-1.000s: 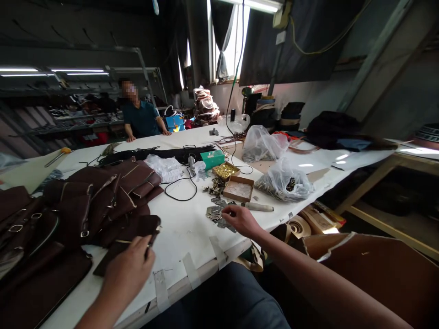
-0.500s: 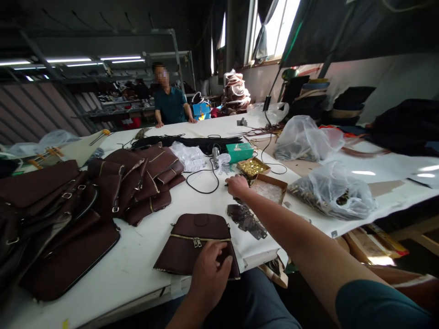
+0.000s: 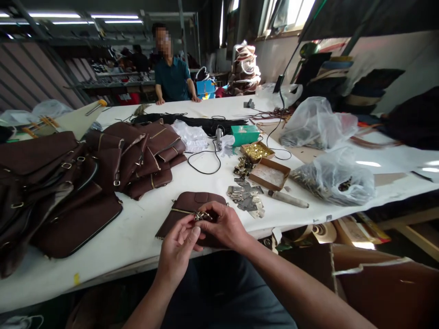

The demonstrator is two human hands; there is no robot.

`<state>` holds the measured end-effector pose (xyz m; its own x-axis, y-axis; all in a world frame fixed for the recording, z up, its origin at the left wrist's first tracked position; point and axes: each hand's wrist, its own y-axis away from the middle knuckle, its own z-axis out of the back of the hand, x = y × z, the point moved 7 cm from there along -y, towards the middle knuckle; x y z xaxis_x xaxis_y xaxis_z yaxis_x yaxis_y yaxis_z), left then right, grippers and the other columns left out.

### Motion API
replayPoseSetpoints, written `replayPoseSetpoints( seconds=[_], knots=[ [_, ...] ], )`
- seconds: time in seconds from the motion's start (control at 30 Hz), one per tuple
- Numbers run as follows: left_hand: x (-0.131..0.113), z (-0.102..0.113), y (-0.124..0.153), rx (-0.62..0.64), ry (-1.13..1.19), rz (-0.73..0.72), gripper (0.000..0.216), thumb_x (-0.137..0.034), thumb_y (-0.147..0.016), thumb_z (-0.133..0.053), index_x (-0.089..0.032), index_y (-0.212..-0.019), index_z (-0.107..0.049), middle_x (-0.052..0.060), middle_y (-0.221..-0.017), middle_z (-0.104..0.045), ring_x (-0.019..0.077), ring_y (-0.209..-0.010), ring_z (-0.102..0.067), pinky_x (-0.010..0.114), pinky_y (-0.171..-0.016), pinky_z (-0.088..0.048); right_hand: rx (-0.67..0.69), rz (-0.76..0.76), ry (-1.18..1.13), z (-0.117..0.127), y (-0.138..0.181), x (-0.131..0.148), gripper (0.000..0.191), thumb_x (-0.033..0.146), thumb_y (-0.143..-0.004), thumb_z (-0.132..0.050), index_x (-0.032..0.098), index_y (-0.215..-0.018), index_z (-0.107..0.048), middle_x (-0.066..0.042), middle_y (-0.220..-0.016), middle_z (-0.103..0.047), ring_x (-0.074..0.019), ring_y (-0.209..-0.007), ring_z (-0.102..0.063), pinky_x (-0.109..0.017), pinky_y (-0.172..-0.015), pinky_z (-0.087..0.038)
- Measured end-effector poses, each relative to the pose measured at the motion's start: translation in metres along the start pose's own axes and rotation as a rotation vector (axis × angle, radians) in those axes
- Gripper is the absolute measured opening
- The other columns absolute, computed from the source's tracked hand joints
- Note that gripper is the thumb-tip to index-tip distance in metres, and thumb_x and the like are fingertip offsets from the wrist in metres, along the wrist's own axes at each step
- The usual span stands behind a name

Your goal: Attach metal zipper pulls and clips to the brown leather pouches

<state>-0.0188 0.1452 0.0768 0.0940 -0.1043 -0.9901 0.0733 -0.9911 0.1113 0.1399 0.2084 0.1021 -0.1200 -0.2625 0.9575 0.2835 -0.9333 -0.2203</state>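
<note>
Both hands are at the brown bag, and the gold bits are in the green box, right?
Not quite: the head view shows the gold bits in an open cardboard tray beside the green box. The left hand and right hand are indeed at the brown zippered bag.

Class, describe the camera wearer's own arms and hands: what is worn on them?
The left hand and right hand wear no gloves. No watch or bracelet shows on either wrist, and no sleeve shows on the visible forearms. Some fingers are partly hidden, so rings cannot be ruled out.
</note>
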Motion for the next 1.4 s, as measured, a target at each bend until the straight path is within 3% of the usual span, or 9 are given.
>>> replayPoseSetpoints(
  seconds=[0.1, 0.27, 0.47, 0.6, 1.1, 1.27, 1.4],
  knots=[
    [-0.003, 0.001, 0.017, 0.004, 0.035, 0.025, 0.052, -0.052, -0.087, -0.084, -0.019, -0.125, -0.073, 0.012, -0.119, -0.078, 0.0265, -0.099, -0.078, 0.029, -0.066, -0.066, -0.069, 0.013, -0.010, -0.018, 0.039, 0.010, 0.022, 0.033, -0.089, -0.085, 0.022, -0.104, -0.074, -0.002, -0.097, -0.076, -0.0178, -0.086, -0.069, -0.028, -0.078, -0.053],
    [-0.008, 0.014, 0.042, -0.033, 0.000, 0.013, 0.046, -0.050, -0.086, -0.087, -0.019, -0.119, -0.079, 0.009, -0.106, -0.082, 0.0220, -0.087, -0.078, 0.030, -0.073, -0.065, -0.041, 0.037, -0.074, -0.032, 0.064, 0.028, 0.020, 0.031, -0.089, -0.084, 0.022, -0.105, -0.075, -0.002, -0.097, -0.076, -0.0185, -0.086, -0.070, -0.030, -0.080, -0.054],
    [-0.016, 0.030, 0.056, 0.003, 0.067, 0.026, 0.034, -0.049, -0.091, -0.082, -0.018, -0.104, -0.080, 0.003, -0.078, -0.074, 0.0154, -0.067, -0.069, 0.027, -0.065, -0.062, 0.038, -0.128, -0.376, -0.038, 0.081, 0.038, 0.030, 0.037, -0.087, -0.087, 0.020, -0.111, -0.080, -0.002, -0.094, -0.076, -0.0168, -0.084, -0.068, -0.031, -0.079, -0.055],
    [-0.022, 0.029, 0.063, 0.016, 0.142, 0.048, 0.032, -0.047, -0.091, -0.083, -0.016, -0.090, -0.077, 0.002, -0.076, -0.072, 0.0134, -0.062, -0.066, 0.025, -0.059, -0.059, 0.080, -0.209, -0.562, -0.044, 0.093, 0.038, 0.039, 0.036, -0.081, -0.093, 0.021, -0.115, -0.080, 0.000, -0.092, -0.074, -0.0150, -0.082, -0.066, -0.030, -0.079, -0.055],
    [-0.030, 0.022, 0.062, -0.036, 0.221, 0.014, 0.034, -0.047, -0.091, -0.083, -0.016, -0.101, -0.079, 0.004, -0.079, -0.076, 0.0159, -0.062, -0.069, 0.029, -0.059, -0.060, 0.112, -0.293, -0.789, -0.050, 0.105, 0.028, 0.049, 0.037, -0.074, -0.098, 0.024, -0.118, -0.082, 0.002, -0.081, -0.072, -0.0118, -0.066, -0.061, -0.027, -0.067, -0.054],
    [-0.034, 0.024, 0.063, -0.067, 0.211, 0.018, 0.037, -0.043, -0.083, -0.091, -0.016, -0.104, -0.078, 0.005, -0.084, -0.079, 0.0164, -0.067, -0.073, 0.028, -0.062, -0.061, 0.010, -0.289, -0.779, -0.046, 0.102, 0.029, 0.041, 0.038, -0.075, -0.097, 0.022, -0.109, -0.080, -0.001, -0.090, -0.077, -0.0141, -0.074, -0.066, -0.030, -0.074, -0.057],
    [-0.033, 0.025, 0.064, -0.066, 0.238, 0.024, 0.039, -0.036, -0.077, -0.096, -0.019, -0.107, -0.077, 0.005, -0.097, -0.082, 0.0201, -0.083, -0.078, 0.034, -0.075, -0.066, -0.179, -0.096, -0.518, -0.031, 0.102, 0.043, 0.023, 0.035, -0.083, -0.091, 0.022, -0.091, -0.074, -0.001, -0.085, -0.074, -0.0166, -0.077, -0.068, -0.031, -0.075, -0.057]
  ],
)
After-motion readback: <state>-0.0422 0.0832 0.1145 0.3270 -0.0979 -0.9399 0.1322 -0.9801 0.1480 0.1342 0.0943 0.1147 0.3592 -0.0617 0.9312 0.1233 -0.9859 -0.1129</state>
